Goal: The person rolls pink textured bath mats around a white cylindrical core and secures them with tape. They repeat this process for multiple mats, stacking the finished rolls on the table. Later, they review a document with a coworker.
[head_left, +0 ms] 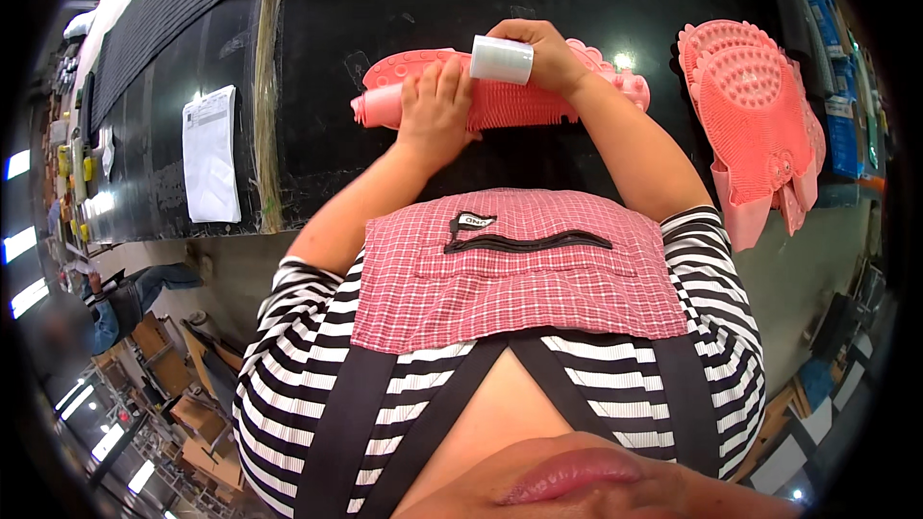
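i see the left hand (436,117) clasp a bumpy pink roll (524,108), fingers over its top. the right hand (546,54) grips a white cylinder (501,60).

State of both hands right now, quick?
Left hand: laid over the pink ribbed item; how firmly it grips can't be told.
Right hand: closed on the white roll.

One left hand (435,115), one right hand (546,53), one white roll (502,60), one rolled pink studded mat (519,108), one paper sheaf (211,156) and one co-worker (113,319) show — the overlapping pink mats (745,101) at right cannot be counted.
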`<control>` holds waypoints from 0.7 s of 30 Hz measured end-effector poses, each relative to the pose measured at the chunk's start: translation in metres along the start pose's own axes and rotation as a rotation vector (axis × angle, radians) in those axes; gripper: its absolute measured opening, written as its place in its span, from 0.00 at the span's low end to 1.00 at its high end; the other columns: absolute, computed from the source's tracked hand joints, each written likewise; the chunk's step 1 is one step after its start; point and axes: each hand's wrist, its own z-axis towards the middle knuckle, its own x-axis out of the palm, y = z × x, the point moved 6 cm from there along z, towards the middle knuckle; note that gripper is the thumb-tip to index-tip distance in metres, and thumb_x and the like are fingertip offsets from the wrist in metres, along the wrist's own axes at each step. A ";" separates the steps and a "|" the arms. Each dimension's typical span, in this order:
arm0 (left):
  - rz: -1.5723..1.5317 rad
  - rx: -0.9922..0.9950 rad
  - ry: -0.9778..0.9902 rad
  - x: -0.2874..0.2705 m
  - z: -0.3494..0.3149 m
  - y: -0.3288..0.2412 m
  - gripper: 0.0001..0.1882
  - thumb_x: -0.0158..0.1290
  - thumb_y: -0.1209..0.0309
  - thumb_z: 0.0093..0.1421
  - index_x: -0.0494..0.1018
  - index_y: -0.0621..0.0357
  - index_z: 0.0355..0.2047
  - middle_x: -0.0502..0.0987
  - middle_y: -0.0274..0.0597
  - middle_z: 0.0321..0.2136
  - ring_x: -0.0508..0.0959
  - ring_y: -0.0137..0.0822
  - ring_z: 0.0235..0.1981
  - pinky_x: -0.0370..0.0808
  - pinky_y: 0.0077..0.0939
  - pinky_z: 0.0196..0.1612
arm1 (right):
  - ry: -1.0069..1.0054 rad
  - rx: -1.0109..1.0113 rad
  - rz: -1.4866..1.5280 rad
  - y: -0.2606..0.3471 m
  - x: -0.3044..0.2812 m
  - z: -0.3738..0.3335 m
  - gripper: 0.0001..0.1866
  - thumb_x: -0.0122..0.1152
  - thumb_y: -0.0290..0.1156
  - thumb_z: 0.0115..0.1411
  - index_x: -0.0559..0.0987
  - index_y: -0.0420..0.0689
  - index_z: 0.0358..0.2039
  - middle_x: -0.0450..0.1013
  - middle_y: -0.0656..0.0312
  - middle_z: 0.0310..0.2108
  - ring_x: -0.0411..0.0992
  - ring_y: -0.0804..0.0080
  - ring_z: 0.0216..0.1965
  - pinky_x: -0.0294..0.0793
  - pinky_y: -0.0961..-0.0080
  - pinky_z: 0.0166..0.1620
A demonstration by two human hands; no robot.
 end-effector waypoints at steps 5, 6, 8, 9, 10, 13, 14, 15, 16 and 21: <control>-0.058 -0.149 0.446 -0.006 0.076 0.032 0.49 0.75 0.56 0.38 0.67 0.57 0.60 0.74 0.48 0.53 0.77 0.50 0.54 0.75 0.46 0.53 | -0.171 -0.513 -0.390 0.031 0.007 -0.044 0.15 0.69 0.25 0.54 0.84 0.41 0.44 0.82 0.59 0.42 0.80 0.68 0.43 0.78 0.71 0.49; -0.089 -0.154 0.520 -0.002 0.086 0.039 0.48 0.75 0.57 0.37 0.68 0.58 0.59 0.73 0.48 0.53 0.77 0.51 0.54 0.75 0.45 0.54 | -0.186 -0.577 -0.437 0.035 0.016 -0.054 0.17 0.71 0.27 0.53 0.84 0.43 0.45 0.82 0.56 0.48 0.80 0.60 0.50 0.76 0.63 0.56; -0.144 -0.158 0.672 0.008 0.106 0.057 0.47 0.74 0.59 0.37 0.69 0.60 0.59 0.73 0.48 0.53 0.76 0.52 0.55 0.75 0.42 0.56 | -0.238 -0.649 -0.647 0.037 0.030 -0.062 0.18 0.72 0.32 0.52 0.85 0.46 0.45 0.81 0.56 0.50 0.77 0.57 0.56 0.72 0.58 0.61; -0.207 -0.140 0.745 0.001 0.120 0.058 0.45 0.72 0.60 0.36 0.72 0.62 0.57 0.72 0.51 0.56 0.75 0.54 0.56 0.75 0.37 0.57 | -0.248 -0.638 -0.711 0.024 0.032 -0.063 0.19 0.72 0.32 0.52 0.85 0.47 0.46 0.80 0.57 0.53 0.74 0.57 0.60 0.67 0.54 0.65; -0.232 -0.128 0.718 0.007 0.129 0.069 0.46 0.73 0.57 0.36 0.74 0.63 0.56 0.71 0.52 0.57 0.73 0.53 0.58 0.74 0.39 0.60 | -0.270 -0.639 -0.746 0.021 0.035 -0.058 0.21 0.71 0.32 0.52 0.84 0.48 0.48 0.78 0.57 0.56 0.72 0.57 0.62 0.65 0.55 0.67; -0.187 -0.119 0.634 0.026 0.148 0.095 0.45 0.72 0.53 0.36 0.75 0.58 0.56 0.71 0.52 0.58 0.68 0.52 0.62 0.71 0.44 0.62 | -0.320 -0.625 -0.741 0.021 0.028 -0.033 0.23 0.71 0.33 0.52 0.83 0.48 0.51 0.77 0.57 0.57 0.71 0.56 0.63 0.64 0.56 0.67; -0.198 -0.153 0.609 0.032 0.154 0.108 0.43 0.72 0.53 0.38 0.76 0.56 0.56 0.71 0.51 0.58 0.68 0.52 0.63 0.70 0.45 0.62 | -0.328 -0.630 -0.735 0.022 0.023 -0.018 0.24 0.70 0.34 0.53 0.83 0.48 0.52 0.77 0.56 0.57 0.71 0.55 0.62 0.64 0.56 0.66; -0.211 -0.181 0.585 0.035 0.159 0.115 0.41 0.71 0.52 0.40 0.77 0.54 0.55 0.71 0.50 0.58 0.67 0.52 0.63 0.70 0.47 0.62 | -0.326 -0.628 -0.763 0.019 0.016 -0.002 0.23 0.69 0.36 0.54 0.82 0.48 0.52 0.77 0.56 0.57 0.71 0.56 0.62 0.64 0.56 0.66; -0.149 -0.189 0.498 0.025 0.167 0.118 0.38 0.70 0.53 0.42 0.77 0.53 0.54 0.72 0.48 0.57 0.68 0.51 0.62 0.70 0.47 0.61 | -0.358 -0.624 -0.800 0.014 0.007 0.015 0.23 0.68 0.37 0.54 0.83 0.47 0.52 0.78 0.55 0.55 0.73 0.55 0.60 0.67 0.58 0.64; 0.080 -0.200 0.033 -0.009 0.181 0.091 0.15 0.60 0.64 0.57 0.78 0.52 0.44 0.77 0.39 0.45 0.75 0.44 0.51 0.72 0.46 0.52 | -0.345 -0.139 -0.280 -0.019 -0.059 0.096 0.15 0.59 0.35 0.65 0.83 0.41 0.48 0.82 0.64 0.40 0.76 0.79 0.41 0.75 0.77 0.46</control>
